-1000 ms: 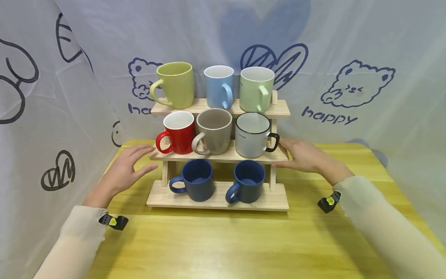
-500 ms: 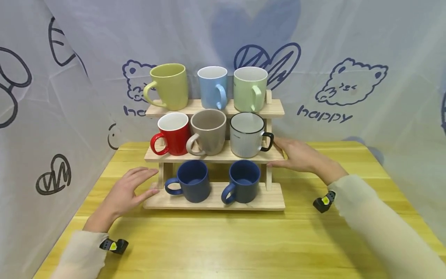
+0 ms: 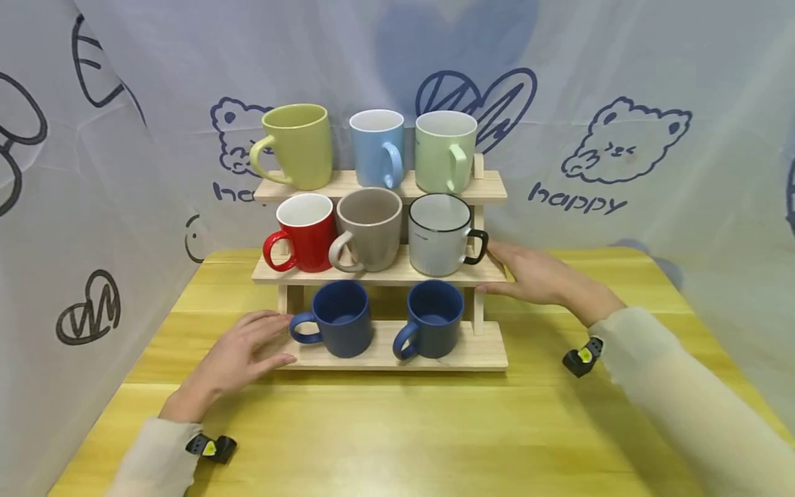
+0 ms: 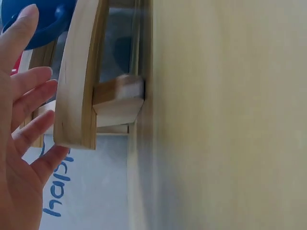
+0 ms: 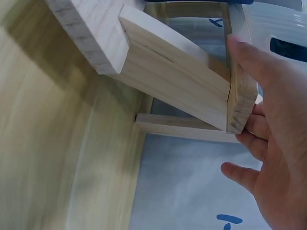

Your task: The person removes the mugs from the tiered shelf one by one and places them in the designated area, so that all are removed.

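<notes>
A three-tier wooden mug rack (image 3: pixel 385 359) stands on the table. My right hand (image 3: pixel 528 273) grips the right end of its middle shelf, thumb at the lower front and fingers behind, as the right wrist view also shows. Beside the bottom shelf's left end, my left hand (image 3: pixel 239 352) has its fingers spread, fingertips right at the board (image 4: pixel 74 96). Closest to that hand is a dark blue mug (image 3: pixel 344 328); a second dark blue mug (image 3: pixel 435 324) shares the shelf. Above them are a red mug (image 3: pixel 313 241), a taupe mug (image 3: pixel 375 238) and a white mug with black handle (image 3: pixel 435 241).
On the top shelf stand an olive-yellow mug (image 3: pixel 304 152), a light blue mug (image 3: pixel 369 152) and a pale green mug (image 3: pixel 437 155). A white curtain (image 3: pixel 571 55) with drawings hangs behind the yellowish wooden table (image 3: pixel 397 435).
My left hand has come down from beside the middle shelf to the bottom shelf's left end. The right hand keeps its grip on the middle shelf. The mugs keep their places on the rack.
</notes>
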A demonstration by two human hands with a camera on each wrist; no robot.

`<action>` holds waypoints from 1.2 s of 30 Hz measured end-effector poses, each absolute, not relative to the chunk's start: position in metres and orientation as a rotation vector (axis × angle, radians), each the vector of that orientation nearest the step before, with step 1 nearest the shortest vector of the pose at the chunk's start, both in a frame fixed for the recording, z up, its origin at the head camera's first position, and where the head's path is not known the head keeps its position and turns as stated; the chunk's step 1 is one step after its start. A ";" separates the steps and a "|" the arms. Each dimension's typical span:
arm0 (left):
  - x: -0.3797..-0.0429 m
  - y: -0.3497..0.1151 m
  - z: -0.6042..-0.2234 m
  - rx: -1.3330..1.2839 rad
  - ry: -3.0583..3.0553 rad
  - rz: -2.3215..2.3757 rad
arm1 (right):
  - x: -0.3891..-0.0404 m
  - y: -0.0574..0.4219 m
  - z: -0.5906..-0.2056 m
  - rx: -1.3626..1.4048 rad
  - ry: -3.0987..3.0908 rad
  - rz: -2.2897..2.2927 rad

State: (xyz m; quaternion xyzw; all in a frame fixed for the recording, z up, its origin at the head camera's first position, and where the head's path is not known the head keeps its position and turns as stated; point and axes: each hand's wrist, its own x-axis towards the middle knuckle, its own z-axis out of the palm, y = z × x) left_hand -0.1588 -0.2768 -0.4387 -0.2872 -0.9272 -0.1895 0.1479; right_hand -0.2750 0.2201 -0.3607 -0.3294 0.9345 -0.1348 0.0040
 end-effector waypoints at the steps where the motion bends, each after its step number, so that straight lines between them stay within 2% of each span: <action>1: -0.158 -0.277 -0.437 -0.821 -2.670 -0.539 | -0.275 0.219 -0.360 -1.038 2.929 -0.424; 16: -0.154 -0.278 -0.443 -0.826 -2.709 -0.559 | -0.277 0.215 -0.358 -1.029 2.943 -0.368; 24: -0.153 -0.272 -0.447 -0.951 -2.659 -0.546 | -0.270 0.220 -0.356 -1.008 2.949 -0.372; 36: -0.155 -0.276 -0.446 -0.973 -2.629 -0.533 | -0.269 0.221 -0.351 -1.026 2.953 -0.321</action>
